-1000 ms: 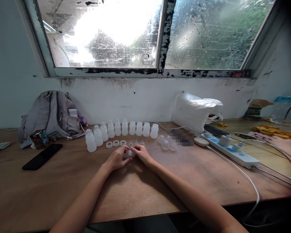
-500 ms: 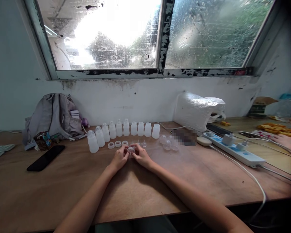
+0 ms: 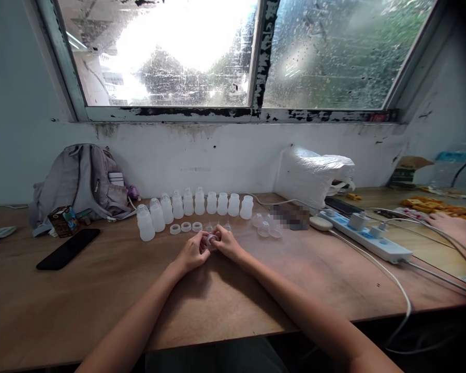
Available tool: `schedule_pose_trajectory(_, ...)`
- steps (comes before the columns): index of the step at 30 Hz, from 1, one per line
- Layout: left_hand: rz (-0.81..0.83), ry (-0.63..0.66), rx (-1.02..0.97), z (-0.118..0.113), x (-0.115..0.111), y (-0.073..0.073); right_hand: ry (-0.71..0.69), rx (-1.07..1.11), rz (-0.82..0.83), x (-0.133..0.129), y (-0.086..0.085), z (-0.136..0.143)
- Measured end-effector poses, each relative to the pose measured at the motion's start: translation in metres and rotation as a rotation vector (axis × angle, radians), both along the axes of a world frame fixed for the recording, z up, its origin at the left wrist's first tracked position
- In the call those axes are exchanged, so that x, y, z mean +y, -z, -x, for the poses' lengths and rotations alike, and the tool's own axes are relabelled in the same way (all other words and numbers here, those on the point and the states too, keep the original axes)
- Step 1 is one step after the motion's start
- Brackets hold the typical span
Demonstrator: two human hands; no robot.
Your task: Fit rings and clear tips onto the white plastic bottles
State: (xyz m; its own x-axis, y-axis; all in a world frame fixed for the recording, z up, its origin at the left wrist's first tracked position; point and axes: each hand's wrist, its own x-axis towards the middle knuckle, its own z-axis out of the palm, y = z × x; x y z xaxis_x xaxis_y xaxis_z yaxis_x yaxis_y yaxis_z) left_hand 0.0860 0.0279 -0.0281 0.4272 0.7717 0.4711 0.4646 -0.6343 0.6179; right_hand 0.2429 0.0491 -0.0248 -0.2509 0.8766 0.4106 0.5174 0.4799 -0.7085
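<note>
Between my two hands, low over the middle of the brown table, is a small clear ring-like part (image 3: 212, 239). My left hand (image 3: 194, 252) grips its left side, and my right hand (image 3: 228, 243) pinches it from the right. Just behind the hands, white rings (image 3: 186, 227) lie in a short row, with small clear nipple-shaped pieces (image 3: 209, 226) beside them. Frosted bottles (image 3: 188, 202) stand in a curved row farther back; those on the left have domed tops, those on the right are open. Clear domed caps (image 3: 263, 228) lie to the right.
A black phone (image 3: 68, 249), a small carton (image 3: 63, 221) and a grey backpack (image 3: 81, 181) are on the left. To the right are a white power strip (image 3: 367, 237) with cables, a plastic bag (image 3: 314, 173) and another person's hand (image 3: 452, 228) near orange pieces (image 3: 442, 207).
My right hand's fingers have shifted over the clear part, while my left hand still grips it. The whole view has moved slightly.
</note>
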Motion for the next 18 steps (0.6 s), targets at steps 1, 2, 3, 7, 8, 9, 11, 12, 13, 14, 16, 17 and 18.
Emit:
schedule_pose_trajectory(1, 0.004, -0.005, -0.004, -0.001, -0.001, 0.000, -0.001, -0.011, 0.003, 0.000, -0.001, -0.001)
schedule_pose_trajectory(2, 0.006, -0.010, -0.010, -0.002, -0.001, 0.000, 0.001, -0.020, 0.004, 0.000, -0.002, -0.002)
schedule_pose_trajectory(3, 0.005, -0.016, -0.017, -0.003, -0.002, -0.001, 0.004, -0.027, 0.002, -0.001, -0.003, -0.002)
schedule_pose_trajectory(7, -0.016, -0.053, -0.053, -0.008, -0.006, -0.003, 0.025, -0.031, -0.026, -0.001, -0.006, -0.005)
schedule_pose_trajectory(8, -0.018, -0.058, -0.063, -0.010, -0.007, -0.003, 0.033, -0.033, -0.035, -0.001, -0.006, -0.006)
schedule_pose_trajectory(9, -0.019, -0.061, -0.071, -0.011, -0.008, -0.003, 0.041, -0.037, -0.042, 0.000, -0.006, -0.006)
schedule_pose_trajectory(11, -0.022, -0.058, -0.075, -0.013, -0.009, -0.002, 0.054, -0.047, -0.039, 0.002, -0.005, -0.007)
schedule_pose_trajectory(12, -0.026, -0.056, -0.070, -0.013, -0.009, -0.002, 0.058, -0.049, -0.032, 0.002, -0.005, -0.007)
schedule_pose_trajectory(13, -0.032, -0.054, -0.062, -0.013, -0.010, -0.002, 0.062, -0.051, -0.024, 0.003, -0.004, -0.007)
schedule_pose_trajectory(14, -0.036, -0.052, -0.052, -0.013, -0.010, -0.001, 0.067, -0.052, -0.017, 0.003, -0.004, -0.007)
schedule_pose_trajectory(16, -0.037, -0.045, -0.036, -0.012, -0.010, -0.001, 0.077, -0.054, -0.011, 0.002, -0.004, -0.007)
schedule_pose_trajectory(17, -0.037, -0.042, -0.032, -0.011, -0.010, -0.002, 0.084, -0.057, -0.012, 0.002, -0.004, -0.007)
schedule_pose_trajectory(18, -0.037, -0.041, -0.029, -0.011, -0.010, -0.002, 0.092, -0.061, -0.013, 0.001, -0.004, -0.007)
